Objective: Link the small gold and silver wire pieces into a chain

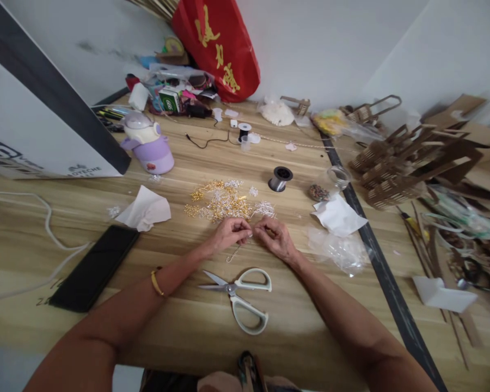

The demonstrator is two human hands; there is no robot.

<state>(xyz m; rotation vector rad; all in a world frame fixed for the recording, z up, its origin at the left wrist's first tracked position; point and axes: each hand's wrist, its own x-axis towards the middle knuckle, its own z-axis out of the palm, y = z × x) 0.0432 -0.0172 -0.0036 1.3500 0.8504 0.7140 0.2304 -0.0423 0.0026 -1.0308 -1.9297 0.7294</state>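
My left hand (232,234) and my right hand (275,237) meet over the middle of the table, fingertips pinched close together. From the left fingertips hangs a short silver chain (233,254) with a small hook at its lower end. What the right fingers pinch is too small to make out. Just beyond the hands lies a loose pile of gold and silver jewelry findings (224,201), with thin silver pins (264,208) at its right side. Open scissors (239,296) with white handles rest between my forearms, blades toward the left.
A wire spool (281,178) stands beyond my right hand. Crumpled white paper (338,215) and a clear plastic bag (338,250) lie to the right. On the left are a black phone-like slab (96,267), white paper (146,208) and a purple bottle (150,144). Woven baskets (392,169) crowd the far right.
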